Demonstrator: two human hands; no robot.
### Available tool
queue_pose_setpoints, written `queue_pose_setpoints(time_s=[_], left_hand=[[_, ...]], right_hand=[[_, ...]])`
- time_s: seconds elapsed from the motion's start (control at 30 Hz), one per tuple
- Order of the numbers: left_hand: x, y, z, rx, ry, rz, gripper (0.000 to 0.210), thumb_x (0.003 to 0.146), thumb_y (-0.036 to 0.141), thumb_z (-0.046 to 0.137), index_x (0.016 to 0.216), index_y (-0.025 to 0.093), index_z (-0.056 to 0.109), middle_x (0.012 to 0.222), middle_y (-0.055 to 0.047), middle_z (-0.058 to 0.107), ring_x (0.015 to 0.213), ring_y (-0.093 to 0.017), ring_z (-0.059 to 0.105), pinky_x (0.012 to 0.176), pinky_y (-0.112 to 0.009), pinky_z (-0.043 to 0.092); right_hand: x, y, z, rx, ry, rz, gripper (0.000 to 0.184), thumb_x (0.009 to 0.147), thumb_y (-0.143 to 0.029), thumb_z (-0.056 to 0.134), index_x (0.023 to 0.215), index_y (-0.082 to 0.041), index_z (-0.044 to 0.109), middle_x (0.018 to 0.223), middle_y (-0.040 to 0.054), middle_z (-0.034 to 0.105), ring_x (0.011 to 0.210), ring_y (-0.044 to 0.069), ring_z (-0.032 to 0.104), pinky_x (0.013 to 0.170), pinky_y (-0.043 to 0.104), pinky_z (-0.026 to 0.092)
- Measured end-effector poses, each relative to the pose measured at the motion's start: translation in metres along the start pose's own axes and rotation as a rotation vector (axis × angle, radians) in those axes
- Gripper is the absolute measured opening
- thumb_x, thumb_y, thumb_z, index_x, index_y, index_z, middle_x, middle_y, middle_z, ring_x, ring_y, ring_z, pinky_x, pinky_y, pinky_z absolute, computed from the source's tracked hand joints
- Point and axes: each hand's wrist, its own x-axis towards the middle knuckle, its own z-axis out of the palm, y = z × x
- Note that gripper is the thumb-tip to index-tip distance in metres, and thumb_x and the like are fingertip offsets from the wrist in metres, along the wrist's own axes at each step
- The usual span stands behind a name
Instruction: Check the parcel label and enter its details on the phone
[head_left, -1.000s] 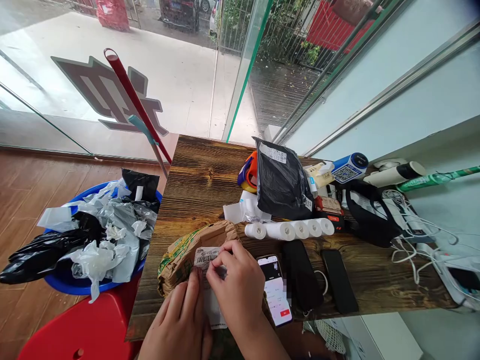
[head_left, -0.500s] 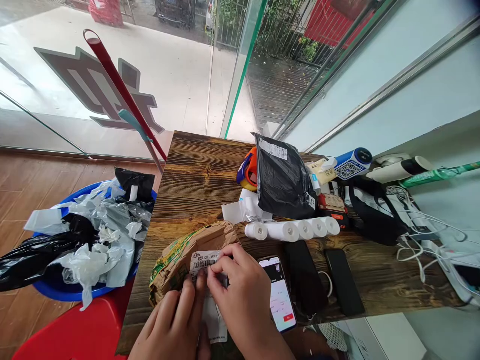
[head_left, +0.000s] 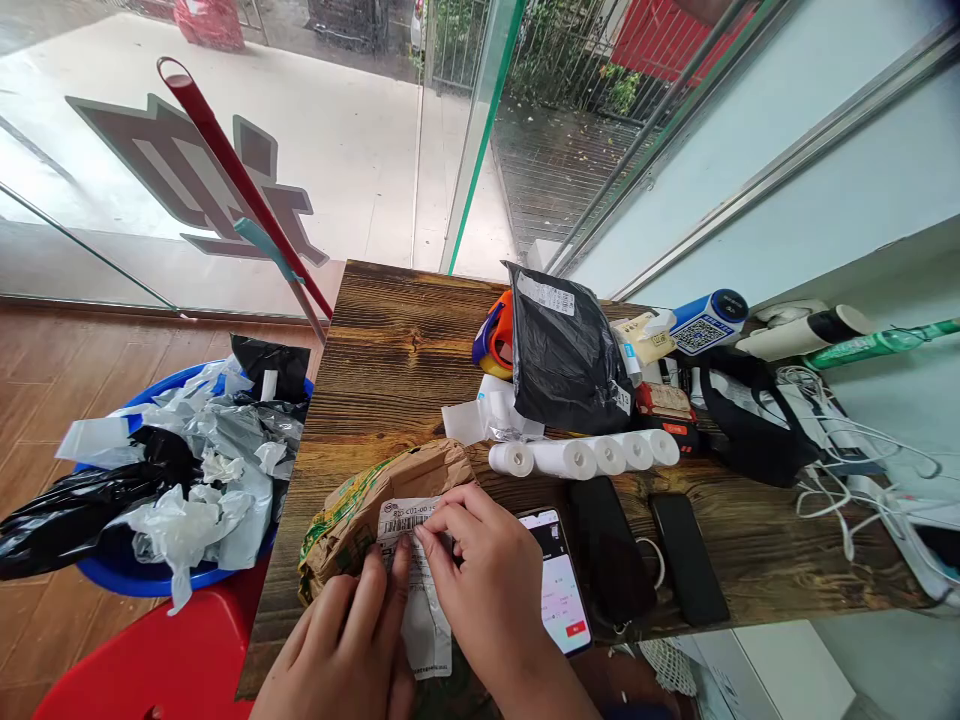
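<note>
A crumpled brown paper parcel point(head_left: 439, 465) with green and yellow tape lies at the near edge of the wooden table. On it is a white shipping label point(head_left: 429, 640) with a barcode, its lower part hanging toward me. My right hand point(head_left: 480, 565) is closed, thumb and forefinger pinching the label's right edge below the barcode. My left hand point(head_left: 349, 640) grips the parcel from the near side, its bent fingertips pressed on the label beside the right hand's pinch. The fingers cover part of the label's print.
Right of my hands lie a lit phone point(head_left: 559, 590), two dark phones and several white rolls point(head_left: 566, 459). Behind them is a black plastic parcel point(head_left: 566, 360) beside an orange tape dispenser point(head_left: 499, 335). A blue bin point(head_left: 124, 578) of plastic bags and a red stool point(head_left: 161, 660) stand left.
The label's lower part shows a little more between my hands. Both hands keep nearly the same place on the parcel, and the view has shifted slightly.
</note>
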Motion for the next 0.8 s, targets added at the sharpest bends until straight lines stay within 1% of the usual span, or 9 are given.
queue_pose_setpoints(time_s=[0.1,0.17,0.3,0.37,0.43,0.57,0.7,0.8], left_hand=[[0.0,0.0,-0.003,-0.015,-0.031,-0.025,0.05,0.083,0.037,0.043,0.124,0.012,0.056,0.116,-0.008,0.067,0.097,-0.022,0.049,0.086,-0.036,0.033],[0.002,0.001,-0.007,-0.031,-0.033,-0.039,0.051,0.083,0.038,0.044,0.127,0.012,0.054,0.115,-0.009,0.067,0.096,-0.021,0.049,0.086,-0.034,0.033],[0.006,0.004,-0.015,-0.062,-0.061,-0.074,0.05,0.083,0.038,0.047,0.126,0.012,0.056,0.113,-0.01,0.066,0.096,-0.023,0.048,0.085,-0.034,0.034],[0.009,0.005,-0.018,-0.068,-0.071,-0.099,0.049,0.083,0.036,0.047,0.124,0.012,0.057,0.113,-0.011,0.065,0.096,-0.024,0.047,0.084,-0.035,0.035],[0.014,0.007,-0.021,-0.074,-0.065,-0.115,0.047,0.082,0.032,0.047,0.122,0.012,0.059,0.11,-0.011,0.065,0.093,-0.024,0.047,0.083,-0.035,0.036],[0.021,0.009,-0.028,-0.066,-0.054,-0.113,0.045,0.078,0.022,0.047,0.119,0.01,0.062,0.101,-0.011,0.066,0.085,-0.024,0.045,0.078,-0.036,0.039],[0.024,0.011,-0.036,-0.034,-0.103,-0.121,0.045,0.077,0.018,0.048,0.12,0.01,0.061,0.095,-0.011,0.064,0.081,-0.024,0.045,0.076,-0.038,0.043],[0.026,0.012,-0.04,0.022,-0.132,-0.085,0.047,0.078,0.015,0.047,0.123,0.007,0.057,0.098,-0.014,0.063,0.083,-0.026,0.047,0.075,-0.039,0.045]], right_hand=[[0.0,0.0,0.0,0.011,-0.013,-0.007,0.014,0.078,-0.012,0.065,0.072,-0.024,0.06,0.08,-0.0051,0.063,0.065,0.011,0.057,0.059,0.023,0.038],[0.0,-0.001,0.0,-0.001,-0.013,-0.017,0.013,0.079,-0.012,0.064,0.077,-0.025,0.062,0.083,-0.0044,0.064,0.069,0.012,0.059,0.061,0.024,0.04],[-0.003,-0.003,0.003,-0.101,-0.006,-0.037,0.017,0.081,-0.012,0.06,0.092,-0.025,0.063,0.089,-0.001,0.064,0.078,0.017,0.061,0.068,0.029,0.042],[-0.004,-0.004,0.007,-0.126,0.013,-0.048,0.02,0.083,-0.01,0.057,0.095,-0.024,0.062,0.091,0.0002,0.065,0.081,0.018,0.061,0.07,0.03,0.043],[-0.005,-0.004,0.01,-0.121,0.041,-0.053,0.021,0.083,-0.008,0.056,0.096,-0.024,0.061,0.092,0.0004,0.065,0.083,0.018,0.061,0.073,0.03,0.043],[-0.005,-0.005,0.013,-0.101,0.092,-0.034,0.016,0.084,-0.012,0.056,0.093,-0.024,0.061,0.093,-0.0001,0.065,0.082,0.017,0.06,0.073,0.03,0.043],[-0.005,-0.008,0.013,-0.09,0.114,-0.017,0.015,0.083,-0.013,0.058,0.092,-0.024,0.063,0.092,-0.0004,0.066,0.082,0.016,0.061,0.072,0.029,0.044],[-0.006,-0.01,0.014,-0.107,0.127,-0.009,0.015,0.082,-0.013,0.06,0.091,-0.025,0.064,0.093,-0.0002,0.066,0.083,0.016,0.061,0.073,0.03,0.044]])
